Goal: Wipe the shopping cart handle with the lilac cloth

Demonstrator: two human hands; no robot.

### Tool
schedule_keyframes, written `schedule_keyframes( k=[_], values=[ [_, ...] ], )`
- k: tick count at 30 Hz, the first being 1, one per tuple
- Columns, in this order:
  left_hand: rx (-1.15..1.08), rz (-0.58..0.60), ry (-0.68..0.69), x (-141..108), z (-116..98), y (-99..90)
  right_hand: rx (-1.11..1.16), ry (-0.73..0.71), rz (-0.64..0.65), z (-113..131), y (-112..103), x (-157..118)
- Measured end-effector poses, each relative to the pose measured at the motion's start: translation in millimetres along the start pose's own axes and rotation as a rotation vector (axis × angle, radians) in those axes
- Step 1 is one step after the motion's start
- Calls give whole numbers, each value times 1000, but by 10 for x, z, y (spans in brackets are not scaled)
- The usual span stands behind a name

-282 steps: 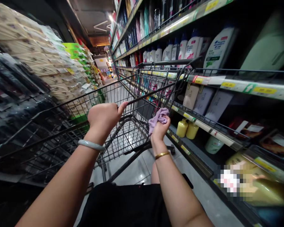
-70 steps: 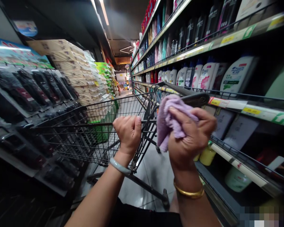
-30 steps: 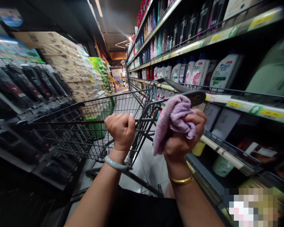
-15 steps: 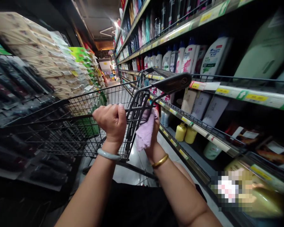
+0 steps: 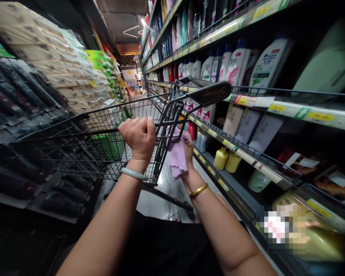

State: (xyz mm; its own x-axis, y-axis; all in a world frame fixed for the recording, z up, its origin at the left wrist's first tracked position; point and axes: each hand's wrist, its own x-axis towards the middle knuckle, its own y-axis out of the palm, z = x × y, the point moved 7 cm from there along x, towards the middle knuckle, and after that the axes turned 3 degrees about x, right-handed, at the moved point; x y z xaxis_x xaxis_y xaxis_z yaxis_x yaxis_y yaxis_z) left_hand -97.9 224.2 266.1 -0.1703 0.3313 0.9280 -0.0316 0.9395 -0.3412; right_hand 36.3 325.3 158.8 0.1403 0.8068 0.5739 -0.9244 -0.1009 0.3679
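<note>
A dark wire shopping cart (image 5: 103,134) stands in front of me, its black handle (image 5: 212,93) rising toward the right. My left hand (image 5: 139,136), above a pale bangle (image 5: 134,174), is wrapped round the cart's upper rim. Beside the cart's near end, my right hand (image 5: 189,147) holds a purple cloth (image 5: 177,157) against the metal bars; a gold bangle (image 5: 199,190) circles that wrist. The cloth hangs down and covers part of the right hand's fingers.
Shelves (image 5: 247,153) of shampoo bottles (image 5: 238,65) and boxes line the right side. Yellow bottles (image 5: 220,158) stand on a lower shelf. Stacked packs (image 5: 46,57) and dark packaged goods (image 5: 11,84) are at the left. A tiled aisle (image 5: 139,107) runs ahead.
The right hand and the cloth have shifted slightly against the bars, and the cloth now hangs straighter. My left hand appears a little higher and farther right. The view has shifted slightly.
</note>
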Motion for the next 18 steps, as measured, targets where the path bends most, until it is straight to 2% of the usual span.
schedule_keyframes(
  k=[3, 5, 9, 11, 13, 15, 17, 18],
  values=[
    [-26, 13, -6, 47, 70, 57, 148, 51, -122, 103, -116, 52],
    [-39, 16, -23, 74, 116, 87, 192, 63, -140, 105, -83, 20],
    [-60, 20, -44, 114, 213, 140, 140, 273, -8, -247, 195, -180],
    [-66, 33, -34, 119, 270, 172, 111, 335, 28, -327, 274, -233],
    [-69, 60, -21, 109, 321, 197, 131, 276, -16, -210, 257, -193],
    [-68, 49, -32, 93, 343, 168, 169, 158, -83, -14, 202, -131],
    [-87, -4, -43, 85, 288, 83, 184, 69, -127, 82, 178, -130],
    [-112, -25, -32, 88, 217, 40, 172, 60, -126, 55, 195, -163]
  ],
)
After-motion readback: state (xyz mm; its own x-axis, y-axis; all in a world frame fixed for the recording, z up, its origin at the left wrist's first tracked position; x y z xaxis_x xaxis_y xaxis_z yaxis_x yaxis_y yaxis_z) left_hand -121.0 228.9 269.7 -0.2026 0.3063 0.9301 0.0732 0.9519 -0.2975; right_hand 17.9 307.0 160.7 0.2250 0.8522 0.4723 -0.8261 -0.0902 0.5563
